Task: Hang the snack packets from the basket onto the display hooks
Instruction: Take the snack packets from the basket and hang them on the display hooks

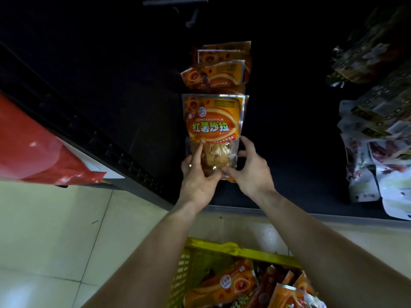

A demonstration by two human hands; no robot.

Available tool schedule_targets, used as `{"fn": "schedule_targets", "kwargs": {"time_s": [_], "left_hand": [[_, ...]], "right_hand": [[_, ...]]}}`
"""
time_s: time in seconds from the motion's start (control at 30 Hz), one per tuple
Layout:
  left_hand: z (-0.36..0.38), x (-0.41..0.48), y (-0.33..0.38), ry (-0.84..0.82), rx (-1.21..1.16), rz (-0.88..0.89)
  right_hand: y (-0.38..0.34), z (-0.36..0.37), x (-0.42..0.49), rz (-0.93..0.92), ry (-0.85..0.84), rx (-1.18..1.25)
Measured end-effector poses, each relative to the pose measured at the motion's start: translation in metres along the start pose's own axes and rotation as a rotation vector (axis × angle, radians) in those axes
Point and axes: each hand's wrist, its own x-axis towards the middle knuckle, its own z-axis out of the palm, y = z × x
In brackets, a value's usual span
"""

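An orange snack packet [213,121] with a clear lower window hangs upright against the dark display panel. My left hand [198,174] holds its lower left corner, one finger lying up the front. My right hand [249,167] grips the lower right edge, thumb on the bottom. Above it hang several more orange packets [219,70] in a stack; their hooks are hidden. At the bottom of the view stands a yellow basket [240,252] holding several orange and red packets [224,285].
White and dark snack packets [378,134] hang in a column on the right of the dark panel. A red sign [33,147] leans at the left over the pale tiled floor [55,230]. A bare hook bracket [193,16] shows at the top.
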Motion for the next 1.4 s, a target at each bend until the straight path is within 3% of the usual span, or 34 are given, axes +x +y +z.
{"fn": "schedule_targets", "kwargs": {"time_s": [0.4, 0.87, 1.4], "left_hand": [[-0.007, 0.021, 0.004, -0.007, 0.042, 0.049], [-0.027, -0.030, 0.031, -0.060, 0.201, 0.011], [-0.062, -0.225, 0.063, -0.077, 0.362, 0.051]], "right_hand": [[-0.007, 0.004, 0.027, -0.038, 0.063, -0.117], [-0.019, -0.018, -0.012, 0.122, -0.010, -0.162], [-0.071, -0.155, -0.211, 0.074, -0.161, -0.345]]}}
